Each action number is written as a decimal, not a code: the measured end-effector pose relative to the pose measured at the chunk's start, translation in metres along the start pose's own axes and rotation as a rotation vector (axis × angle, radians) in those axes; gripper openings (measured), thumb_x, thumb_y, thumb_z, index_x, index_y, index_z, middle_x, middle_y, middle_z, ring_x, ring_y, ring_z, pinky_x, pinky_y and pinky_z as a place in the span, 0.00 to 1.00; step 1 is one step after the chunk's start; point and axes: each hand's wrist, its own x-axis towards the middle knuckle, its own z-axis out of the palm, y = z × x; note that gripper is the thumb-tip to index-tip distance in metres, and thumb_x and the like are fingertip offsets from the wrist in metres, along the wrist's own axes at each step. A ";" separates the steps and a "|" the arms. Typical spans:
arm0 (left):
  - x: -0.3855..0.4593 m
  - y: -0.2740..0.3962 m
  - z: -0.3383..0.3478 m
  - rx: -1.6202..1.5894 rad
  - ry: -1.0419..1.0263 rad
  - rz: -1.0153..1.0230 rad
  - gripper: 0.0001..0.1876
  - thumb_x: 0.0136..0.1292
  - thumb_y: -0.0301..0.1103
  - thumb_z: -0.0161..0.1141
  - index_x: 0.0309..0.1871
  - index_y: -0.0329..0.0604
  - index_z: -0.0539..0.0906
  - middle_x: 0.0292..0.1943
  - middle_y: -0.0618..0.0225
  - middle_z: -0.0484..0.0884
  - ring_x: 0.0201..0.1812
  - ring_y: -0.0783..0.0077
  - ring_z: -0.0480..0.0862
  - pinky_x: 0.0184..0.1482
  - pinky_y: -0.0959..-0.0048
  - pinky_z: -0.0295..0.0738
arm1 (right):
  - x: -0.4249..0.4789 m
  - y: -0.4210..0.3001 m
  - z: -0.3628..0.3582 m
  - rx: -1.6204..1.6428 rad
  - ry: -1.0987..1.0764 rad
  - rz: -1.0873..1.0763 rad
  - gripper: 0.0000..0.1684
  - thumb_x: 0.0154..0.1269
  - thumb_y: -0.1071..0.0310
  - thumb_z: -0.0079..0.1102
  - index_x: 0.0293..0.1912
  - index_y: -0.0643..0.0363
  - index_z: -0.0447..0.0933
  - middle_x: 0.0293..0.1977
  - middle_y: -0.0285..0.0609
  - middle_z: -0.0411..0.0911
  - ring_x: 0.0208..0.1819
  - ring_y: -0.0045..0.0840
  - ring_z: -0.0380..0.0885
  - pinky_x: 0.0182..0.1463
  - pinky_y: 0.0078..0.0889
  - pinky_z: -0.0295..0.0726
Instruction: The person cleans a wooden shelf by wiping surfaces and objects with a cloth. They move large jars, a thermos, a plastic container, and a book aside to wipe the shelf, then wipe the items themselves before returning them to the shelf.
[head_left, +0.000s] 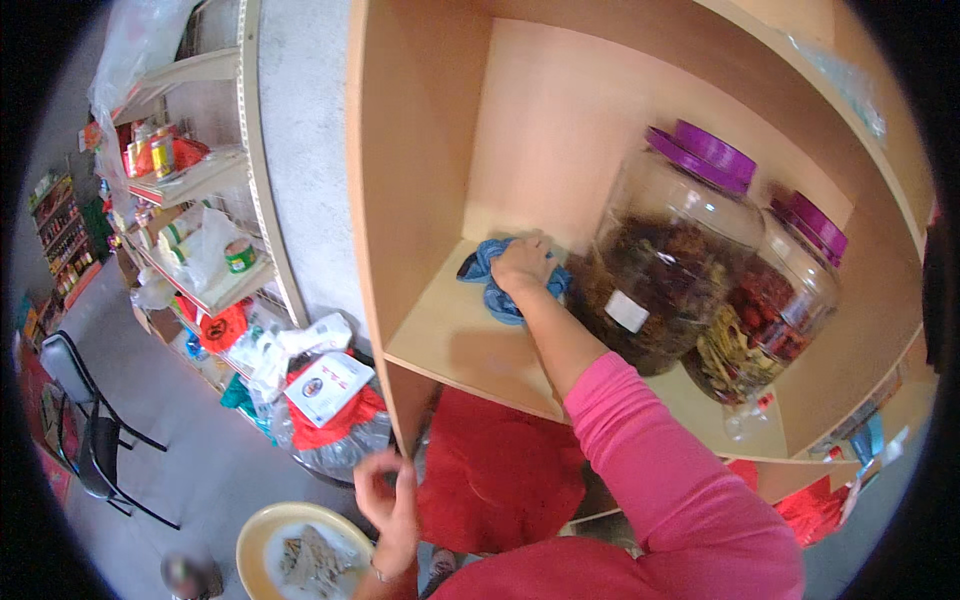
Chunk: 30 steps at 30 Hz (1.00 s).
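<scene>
My right hand (523, 264) presses down on a crumpled blue cloth (501, 301) at the back left of a wooden cabinet shelf (427, 330). The cloth bunches out on both sides of the fingers. Just right of it stands a large glass jar (679, 217) with a purple lid, holding dark contents in liquid. A second purple-lidded jar (780, 300), with red and yellowish contents, is partly hidden behind the first. My left hand (388, 506) hangs outside the cabinet with loosely curled fingers and nothing in it, beside a yellowish basin (251, 536) of cloudy water and soaked greyish material.
A red cloth-like cover (502, 472) lies below the shelf edge. Left of the cabinet's side panel (367, 187) are a metal rack (251, 150) with goods and a pile of plastic bags (300, 367). A black chair (97, 442) stands farther left. A small clear bottle (746, 420) lies at the shelf's front right.
</scene>
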 end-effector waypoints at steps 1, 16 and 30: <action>-0.018 -0.011 -0.020 0.050 0.045 -0.128 0.10 0.63 0.24 0.61 0.46 0.38 0.75 0.38 0.68 0.76 0.38 0.75 0.76 0.46 0.74 0.72 | 0.001 -0.015 -0.002 0.025 -0.018 -0.064 0.29 0.64 0.52 0.54 0.59 0.58 0.78 0.62 0.49 0.70 0.68 0.41 0.64 0.65 0.56 0.64; -0.018 -0.002 0.014 -0.212 -0.054 -0.244 0.04 0.70 0.29 0.58 0.43 0.39 0.76 0.34 0.68 0.77 0.34 0.76 0.76 0.41 0.75 0.72 | -0.115 0.053 -0.039 0.965 -0.712 -1.364 0.35 0.33 0.78 0.66 0.51 0.66 0.81 0.56 0.50 0.80 0.59 0.42 0.77 0.66 0.39 0.72; 0.012 0.004 0.053 -0.193 -0.200 -0.023 0.02 0.71 0.26 0.56 0.44 0.39 0.77 0.39 0.70 0.77 0.36 0.76 0.75 0.42 0.77 0.73 | -0.193 0.088 -0.060 0.421 -0.002 -0.702 0.33 0.43 0.53 0.68 0.53 0.48 0.79 0.50 0.39 0.79 0.58 0.37 0.75 0.56 0.56 0.68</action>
